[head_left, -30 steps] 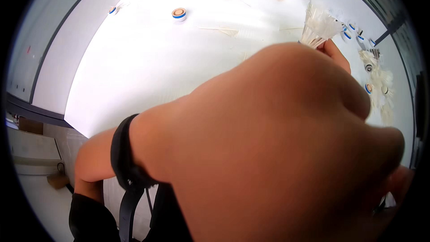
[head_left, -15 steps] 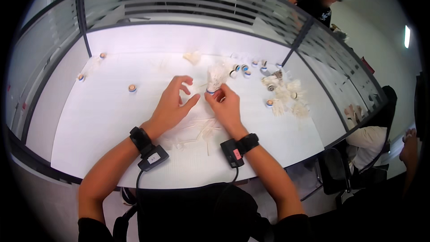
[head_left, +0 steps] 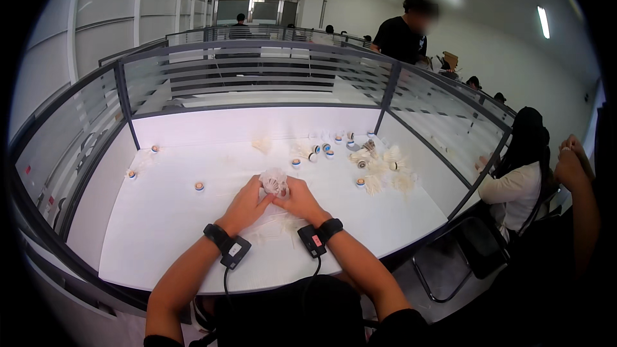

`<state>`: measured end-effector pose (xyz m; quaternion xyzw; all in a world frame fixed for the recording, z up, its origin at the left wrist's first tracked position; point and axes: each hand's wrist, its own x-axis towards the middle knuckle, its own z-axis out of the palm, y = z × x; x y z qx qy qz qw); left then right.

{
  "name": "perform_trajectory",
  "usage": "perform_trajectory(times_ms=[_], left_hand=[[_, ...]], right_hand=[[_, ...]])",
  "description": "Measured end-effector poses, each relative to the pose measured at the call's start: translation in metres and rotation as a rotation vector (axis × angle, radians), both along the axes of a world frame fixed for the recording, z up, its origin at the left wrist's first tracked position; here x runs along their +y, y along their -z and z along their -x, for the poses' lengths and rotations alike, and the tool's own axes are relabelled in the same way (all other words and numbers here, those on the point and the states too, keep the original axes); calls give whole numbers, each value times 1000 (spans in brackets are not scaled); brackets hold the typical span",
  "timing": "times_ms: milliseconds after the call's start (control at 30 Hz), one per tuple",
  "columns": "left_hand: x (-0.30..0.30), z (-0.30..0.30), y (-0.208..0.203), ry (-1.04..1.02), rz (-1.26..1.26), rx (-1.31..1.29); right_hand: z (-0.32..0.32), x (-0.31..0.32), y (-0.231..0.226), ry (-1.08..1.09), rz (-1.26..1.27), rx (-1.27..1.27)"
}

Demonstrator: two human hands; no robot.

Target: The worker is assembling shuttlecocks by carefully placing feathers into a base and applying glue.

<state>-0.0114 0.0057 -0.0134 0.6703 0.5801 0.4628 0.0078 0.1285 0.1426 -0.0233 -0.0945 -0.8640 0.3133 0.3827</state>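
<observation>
My left hand point(head_left: 243, 206) and my right hand point(head_left: 302, 200) meet over the middle of the table, closed around one white feather shuttlecock point(head_left: 274, 182). Its feathered open end faces up toward me; the cork end is hidden behind my fingers. Just beyond my right hand lies another shuttlecock point(head_left: 295, 163), its cork toward me. Loose pale feathers or strips point(head_left: 277, 223) lie on the white table point(head_left: 167, 238) beneath my wrists.
Several shuttlecocks and corks point(head_left: 326, 148) are grouped at the far right, beside a pile of feathers point(head_left: 389, 166). Single corks point(head_left: 199, 186) sit on the left. A low partition point(head_left: 257, 115) encloses the table. A person point(head_left: 522, 183) sits to the right; another point(head_left: 402, 35) is beyond the partition.
My left hand, apart with fingers spread before, now closes on a shuttlecock together with my right. The shuttlecock's feathers now face me. My view has tilted up, showing more of the room.
</observation>
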Motion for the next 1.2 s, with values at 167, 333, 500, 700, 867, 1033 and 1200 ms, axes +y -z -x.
perform_trajectory(times_ms=[167,333,500,700,867,1033,1200], left_hand=[[-7,-4,-16,9,92,-23],[-4,5,-6,-109,-52,-103],[-5,-1,-6,-97,18,-99],[-4,-2,-6,-80,3,-90],[-8,0,-8,-74,44,-88],[-7,-2,-13,-52,54,-97],[-6,0,-11,-47,11,-65]], right_hand=[[-8,-5,-9,-7,-26,-87],[-7,-9,-11,262,-240,-107],[-10,0,7,519,-402,-338],[-8,16,16,207,-247,-216],[-8,12,6,76,-96,-103],[-8,10,-1,70,-67,-49],[-6,11,-2,55,-3,-53]])
